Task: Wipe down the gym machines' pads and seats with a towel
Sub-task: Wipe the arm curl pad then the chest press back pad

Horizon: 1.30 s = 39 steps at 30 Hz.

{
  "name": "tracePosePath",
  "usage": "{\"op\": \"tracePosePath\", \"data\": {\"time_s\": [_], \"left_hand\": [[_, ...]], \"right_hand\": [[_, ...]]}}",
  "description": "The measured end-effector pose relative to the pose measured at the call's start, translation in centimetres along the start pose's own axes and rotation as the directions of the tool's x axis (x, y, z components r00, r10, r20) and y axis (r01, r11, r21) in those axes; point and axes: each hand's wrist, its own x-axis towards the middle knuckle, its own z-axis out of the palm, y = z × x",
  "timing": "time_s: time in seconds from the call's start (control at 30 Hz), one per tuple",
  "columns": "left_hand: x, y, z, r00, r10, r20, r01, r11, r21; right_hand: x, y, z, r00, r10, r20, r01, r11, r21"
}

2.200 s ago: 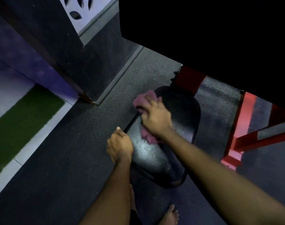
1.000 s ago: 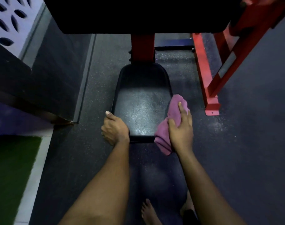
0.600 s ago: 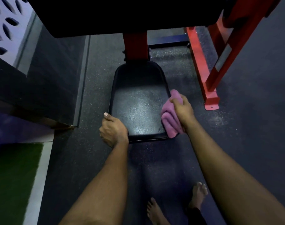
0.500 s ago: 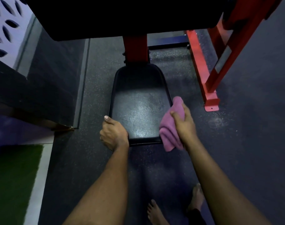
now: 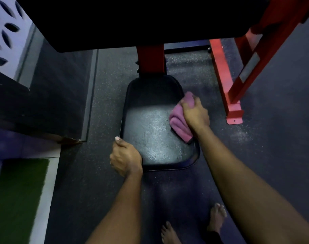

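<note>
Right, seen from above: black seat (image 5: 150,131) low over the floor (image 5: 273,155), narrow end away from the person, fixed to a red post (image 5: 151,60). Seat's near half catches the light; far half is in shadow under a big black pad (image 5: 132,20) that fills the top of the view.

R hand, i.e. right hand (image 5: 196,115): fingers clenched round a bunched pink towel (image 5: 179,120), knuckles up, pressing it on the seat's right side approx. halfway along. Towel sits on the seat surface by the right rim; one end pokes out past the fingers toward the far end, the other trails toward the near right corner.

L hand, i.e. left hand (image 5: 125,158): grasping the seat's near-left corner. Thumb lies along the left rim, nail up; the other fingers curl down over the edge, tips hidden.

Both forearms bare. Two bare feet (image 5: 217,217) on the floor below the seat, nearer the R arm.

Red frame (image 5: 226,76) stands right of the seat, its foot plate on the floor, apart from the seat. Far left: green turf (image 5: 14,199) w/ a pale border, and a white cut-out panel (image 5: 4,32) top left.
</note>
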Motion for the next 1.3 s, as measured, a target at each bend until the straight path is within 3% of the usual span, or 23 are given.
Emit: {"op": "tracePosePath", "data": {"time_s": [0.17, 0.33, 0.43, 0.6, 0.73, 0.87, 0.93, 1.0, 1.07, 1.13, 1.2, 1.3], "left_hand": [[-0.2, 0.5, -0.3, 1.0, -0.021, 0.02, 0.022, 0.999, -0.024], [0.1, 0.6, -0.2, 0.999, -0.048, 0.015, 0.049, 0.999, -0.019], [0.2, 0.7, 0.0, 0.998, -0.068, -0.003, 0.068, 0.997, -0.021], [0.4, 0.9, -0.2, 0.993, -0.119, -0.014, 0.119, 0.993, -0.01], [0.3, 0.9, -0.3, 0.991, -0.133, -0.026, 0.132, 0.991, -0.031], [0.5, 0.8, -0.1, 0.99, -0.138, -0.025, 0.137, 0.99, -0.027], [0.5, 0.9, -0.1, 0.988, -0.147, -0.038, 0.145, 0.989, -0.034], [0.6, 0.8, 0.0, 0.985, -0.167, -0.042, 0.164, 0.985, -0.055], [0.6, 0.6, 0.1, 0.98, -0.192, -0.053, 0.189, 0.98, -0.066], [0.8, 0.6, 0.2, 0.972, -0.225, -0.061, 0.219, 0.972, -0.087], [1.1, 0.5, 0.3, 0.968, -0.246, -0.057, 0.24, 0.967, -0.09], [1.1, 0.7, 0.1, 0.965, -0.258, -0.053, 0.252, 0.962, -0.104]], "right_hand": [[-2.9, 3.1, 0.3, 0.997, -0.042, -0.059, 0.035, 0.992, -0.122], [3.0, -3.1, 0.5, 0.998, -0.027, -0.063, 0.015, 0.983, -0.184], [7.0, -7.6, 2.0, 0.986, -0.147, -0.083, 0.12, 0.955, -0.272], [8.0, -10.7, 4.0, 0.864, -0.496, 0.085, 0.454, 0.695, -0.558], [8.3, -8.1, 1.9, 0.718, -0.651, 0.246, 0.678, 0.572, -0.462], [8.4, -10.1, 4.3, 0.652, -0.72, 0.237, 0.714, 0.479, -0.511], [8.2, -13.6, 7.5, 0.607, -0.719, 0.339, 0.764, 0.408, -0.5], [7.3, -17.0, 10.8, 0.513, -0.671, 0.535, 0.849, 0.305, -0.432], [5.2, -18.7, 13.6, 0.393, -0.526, 0.754, 0.917, 0.158, -0.367], [3.3, -18.4, 14.8, 0.322, -0.382, 0.866, 0.94, 0.02, -0.341], [3.7, -18.5, 14.6, 0.332, -0.358, 0.873, 0.937, 0.021, -0.348], [5.4, -20.5, 13.9, 0.475, -0.368, 0.799, 0.869, 0.054, -0.492]]}}
